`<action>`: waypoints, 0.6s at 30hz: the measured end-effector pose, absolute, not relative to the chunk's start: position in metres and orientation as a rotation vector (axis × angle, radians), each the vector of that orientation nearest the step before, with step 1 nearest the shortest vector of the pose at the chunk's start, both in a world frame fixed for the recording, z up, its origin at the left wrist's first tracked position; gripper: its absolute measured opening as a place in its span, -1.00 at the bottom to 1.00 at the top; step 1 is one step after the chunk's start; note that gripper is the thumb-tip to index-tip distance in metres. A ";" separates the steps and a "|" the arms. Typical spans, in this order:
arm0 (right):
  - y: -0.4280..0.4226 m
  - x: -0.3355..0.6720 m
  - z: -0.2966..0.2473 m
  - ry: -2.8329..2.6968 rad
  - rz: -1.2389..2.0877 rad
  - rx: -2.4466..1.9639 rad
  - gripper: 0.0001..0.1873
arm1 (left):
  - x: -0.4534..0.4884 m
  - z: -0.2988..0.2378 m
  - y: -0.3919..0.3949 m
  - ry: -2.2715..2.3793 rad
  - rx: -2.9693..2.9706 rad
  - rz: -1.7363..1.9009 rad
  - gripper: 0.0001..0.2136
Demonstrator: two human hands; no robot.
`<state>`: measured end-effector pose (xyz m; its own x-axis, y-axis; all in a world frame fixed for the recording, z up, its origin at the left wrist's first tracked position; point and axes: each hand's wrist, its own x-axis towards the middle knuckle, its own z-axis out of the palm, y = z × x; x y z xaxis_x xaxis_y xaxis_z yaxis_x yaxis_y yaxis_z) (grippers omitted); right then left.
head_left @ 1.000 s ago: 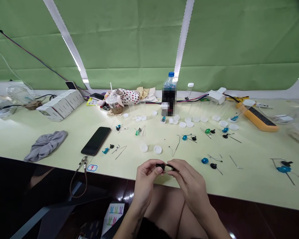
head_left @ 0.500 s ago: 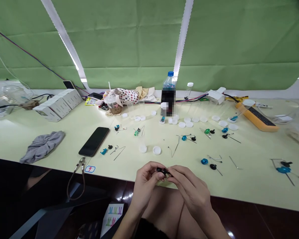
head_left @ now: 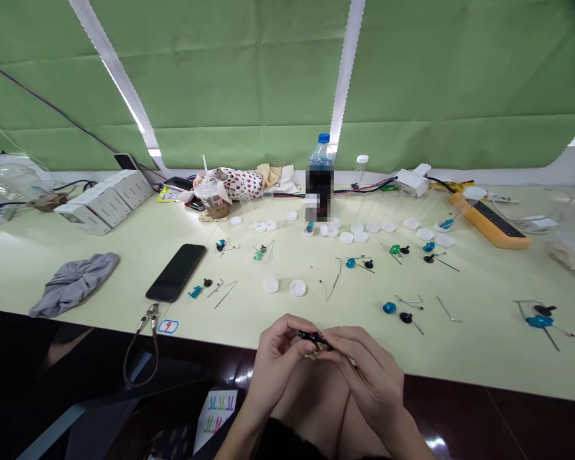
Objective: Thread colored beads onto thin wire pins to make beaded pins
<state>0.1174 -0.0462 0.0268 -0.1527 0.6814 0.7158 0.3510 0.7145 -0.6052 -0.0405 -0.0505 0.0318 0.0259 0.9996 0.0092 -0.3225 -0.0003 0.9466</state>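
Both hands meet just over the table's front edge, around a small black part (head_left: 315,338) whose exact kind I cannot make out. My left hand (head_left: 282,358) pinches its left end between thumb and fingers. The fingers of my right hand (head_left: 364,361) close on its right end and hide some of it. Beyond the hands, a bent metal wire (head_left: 334,287) and a white cap (head_left: 298,288) lie on the table. To the right are a blue plastic piece (head_left: 390,308) and a black disc with a stem (head_left: 406,317).
Several small sets of coloured pieces and wires are spread over the table (head_left: 268,326). A phone (head_left: 176,273) and a grey cloth (head_left: 74,284) lie left. Behind stand a drink bottle (head_left: 320,185), a plastic cup (head_left: 214,199) and an orange power strip (head_left: 496,223).
The black part has turned a little in my fingers, and more of its length shows. The view has shifted slightly; the things on the table lie as before.
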 end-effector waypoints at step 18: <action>-0.061 0.106 0.020 -1.405 0.914 -0.908 -0.77 | -0.060 0.056 -0.061 1.001 1.931 1.199 -0.74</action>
